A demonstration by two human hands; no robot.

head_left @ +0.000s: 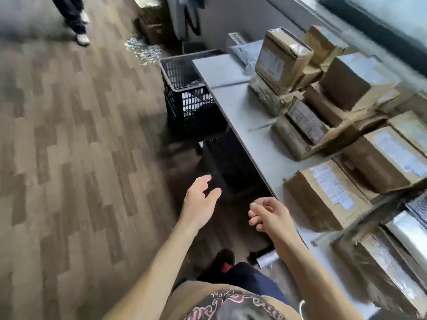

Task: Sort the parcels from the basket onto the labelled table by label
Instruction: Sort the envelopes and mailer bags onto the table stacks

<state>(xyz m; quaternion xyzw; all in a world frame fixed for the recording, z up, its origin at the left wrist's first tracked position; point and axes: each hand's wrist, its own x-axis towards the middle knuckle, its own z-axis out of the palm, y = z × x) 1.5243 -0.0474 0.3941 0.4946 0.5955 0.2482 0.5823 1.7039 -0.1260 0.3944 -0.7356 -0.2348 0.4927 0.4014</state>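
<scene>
A black mesh basket (184, 88) stands on the floor at the left edge of the grey table (245, 116), with something pale visible through its mesh. Several brown cardboard parcels with white labels, among them a tall one (283, 58) at the far end and a flat one (323, 195) near me, are stacked along the table's right side. My left hand (201, 199) hovers over the floor with relaxed fingers and holds nothing. My right hand (265, 215) hangs at the table's near edge, fingers loosely curled, empty.
Another person's legs and white shoes (82, 38) stand on the wood-pattern floor at the far left. Grey plastic mailers (248, 53) lie at the table's far end. Silvery and clear bags (411, 229) lie on the near right. A dark gap runs under the table.
</scene>
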